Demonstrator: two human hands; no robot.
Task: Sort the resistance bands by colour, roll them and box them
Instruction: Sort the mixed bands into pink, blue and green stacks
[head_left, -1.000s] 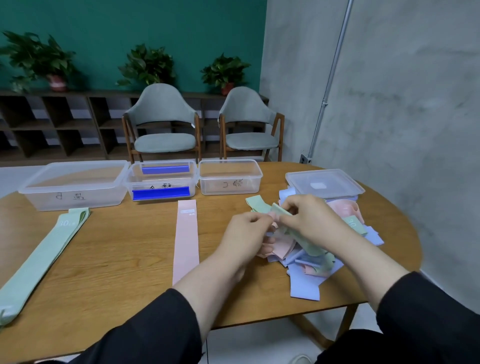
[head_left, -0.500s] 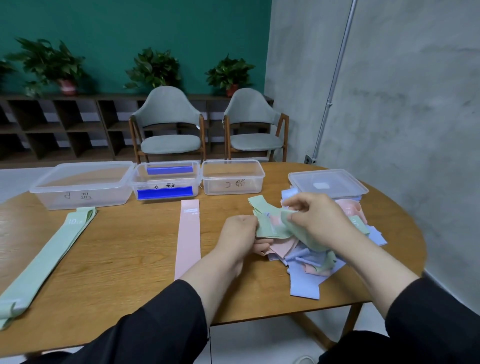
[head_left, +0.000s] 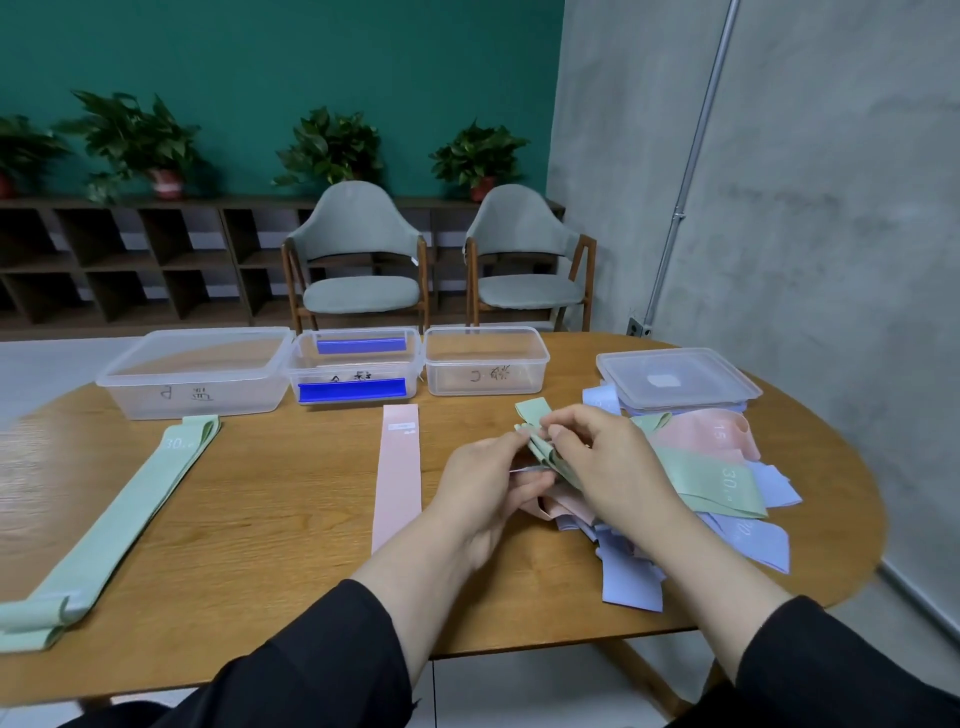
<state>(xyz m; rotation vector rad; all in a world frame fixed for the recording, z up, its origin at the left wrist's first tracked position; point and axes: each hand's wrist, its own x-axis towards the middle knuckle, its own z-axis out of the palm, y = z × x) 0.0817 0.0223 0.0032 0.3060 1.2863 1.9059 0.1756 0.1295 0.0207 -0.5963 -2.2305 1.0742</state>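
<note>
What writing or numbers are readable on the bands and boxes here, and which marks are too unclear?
"30": laid-out green band, at its far end.
"30": green band in the pile.
"15": pink band in the pile.
"20": blue band in the pile.
Handwritten marks on the large clear box, the middle box and the right box: not legible.
Small white tag on the laid-out pink band: too small to read.

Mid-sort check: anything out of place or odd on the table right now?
Mostly the unsorted heap: green, pink and blue bands tangled beside the stacked lids. The left green band lies askew, near end folded over. Both hands pinch a green band. Nothing looks damaged.
</note>
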